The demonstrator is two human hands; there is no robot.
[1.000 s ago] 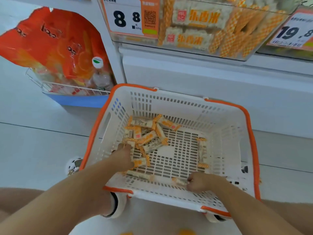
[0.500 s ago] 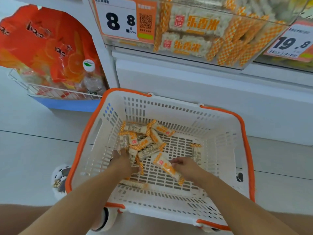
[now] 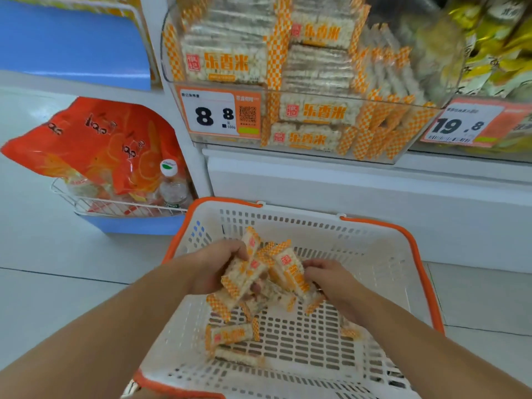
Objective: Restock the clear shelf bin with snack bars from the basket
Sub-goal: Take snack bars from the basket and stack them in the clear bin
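White floor tiles and a pale shelf base framed the scene, with the clear shelf bin (image 3: 302, 90) sitting on the shelf above, already well stocked with orange-checked bars though open space showed toward its upper right. Below it, a bunch of snack bars (image 3: 259, 277) was held above the basket floor, gathered between both hands. The left hand (image 3: 214, 266) had its grip curled round several bars from the left side, while the right hand (image 3: 328, 276) pinched others from the right, fingers bent over the wrappers. Underneath, the white basket (image 3: 374, 249) with its orange rim held only a few loose bars (image 3: 230, 335) on its slotted floor, lying near the front left, and one more by the right wrist. Judging by this, most of the stock looked to be out of the basket; the lifted bunch had yet to reach the bin, and the stragglers remained to collect. Off to the left, an orange bag (image 3: 95, 145) and a water bottle (image 3: 172, 185) rested in a wire rack (image 3: 115, 207).
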